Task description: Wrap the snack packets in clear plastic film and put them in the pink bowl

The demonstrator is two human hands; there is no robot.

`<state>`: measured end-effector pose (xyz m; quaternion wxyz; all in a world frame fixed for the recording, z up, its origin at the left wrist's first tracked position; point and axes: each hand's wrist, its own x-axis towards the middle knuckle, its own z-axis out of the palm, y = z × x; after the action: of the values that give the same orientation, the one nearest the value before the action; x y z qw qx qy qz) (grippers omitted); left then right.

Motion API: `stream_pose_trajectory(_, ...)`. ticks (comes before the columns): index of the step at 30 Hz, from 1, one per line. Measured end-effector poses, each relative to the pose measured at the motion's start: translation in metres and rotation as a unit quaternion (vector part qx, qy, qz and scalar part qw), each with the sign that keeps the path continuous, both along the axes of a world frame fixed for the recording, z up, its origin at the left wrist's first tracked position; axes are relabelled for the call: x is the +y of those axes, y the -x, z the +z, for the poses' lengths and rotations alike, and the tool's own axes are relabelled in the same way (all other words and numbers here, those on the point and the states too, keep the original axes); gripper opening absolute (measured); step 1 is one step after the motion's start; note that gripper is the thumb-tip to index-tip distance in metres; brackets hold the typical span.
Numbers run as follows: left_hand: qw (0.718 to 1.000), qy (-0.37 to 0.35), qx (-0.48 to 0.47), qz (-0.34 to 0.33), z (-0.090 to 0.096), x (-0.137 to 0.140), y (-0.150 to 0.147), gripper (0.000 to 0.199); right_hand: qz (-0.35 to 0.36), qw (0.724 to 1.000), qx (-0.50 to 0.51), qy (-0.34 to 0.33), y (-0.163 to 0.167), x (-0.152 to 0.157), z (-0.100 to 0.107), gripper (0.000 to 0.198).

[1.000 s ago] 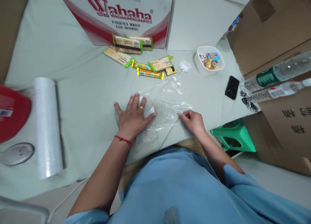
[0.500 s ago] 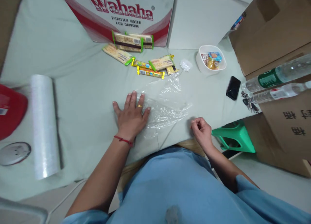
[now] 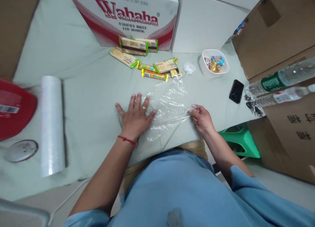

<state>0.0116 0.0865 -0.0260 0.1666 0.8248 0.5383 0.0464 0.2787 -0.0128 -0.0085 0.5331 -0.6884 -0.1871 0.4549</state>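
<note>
A crumpled, thin clear plastic bag (image 3: 169, 105) lies on the green tablecloth in front of me. My left hand (image 3: 136, 118) is pressed flat with fingers spread, its thumb side at the bag's left edge. At the bag's right edge, my right hand (image 3: 200, 118) pinches the plastic between thumb and fingers, drawing creases across it. Beyond the bag lie snack bars in yellow wrappers (image 3: 154, 76) and wafer packs with green ends (image 3: 165, 66). A small wad of clear plastic (image 3: 189, 68) sits to their right.
A Wahaha water carton (image 3: 137, 20) stands at the back. On the right are a white tub of snacks (image 3: 203, 64), a black case (image 3: 236, 91), keys (image 3: 253, 106) and bottles (image 3: 292, 72). A plastic roll (image 3: 52, 125), a round tin (image 3: 22, 150) and a red object (image 3: 14, 118) occupy the left.
My right hand has moved up and left to the bag's right edge and now pinches it. My left hand stays flat in place. The view has shifted slightly.
</note>
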Motion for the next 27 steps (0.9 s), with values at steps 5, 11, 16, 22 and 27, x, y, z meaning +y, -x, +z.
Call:
stream_pose_trajectory(5, 1.000, 0.006, -0.003, 0.004, -0.001, 0.000, 0.000, 0.069, -0.028, 0.999, -0.016, -0.014, -0.006, -0.027, 0.004, 0.054)
stream_pose_trajectory(11, 1.000, 0.004, -0.015, 0.022, -0.001, 0.000, -0.002, 0.067, -0.026, 0.999, -0.004, 0.023, -0.006, -0.069, 0.005, 0.046)
stream_pose_trajectory(16, 0.998, -0.023, -0.046, 0.047, -0.001, -0.003, 0.000, 0.071, 0.006, 0.999, -0.011, 0.051, -0.011, -0.085, 0.005, 0.048)
stream_pose_trajectory(22, 0.986, -0.111, -0.109, -0.066, -0.010, -0.005, 0.012, 0.038, 0.195, 0.962, -0.165, 0.101, -0.037, -0.085, 0.012, 0.044)
stream_pose_trajectory(27, 0.969, -0.051, -0.124, -0.209, -0.014, 0.001, 0.008, 0.046, 0.283, 0.773, -0.563, 0.076, -0.071, -0.048, 0.039, 0.035)
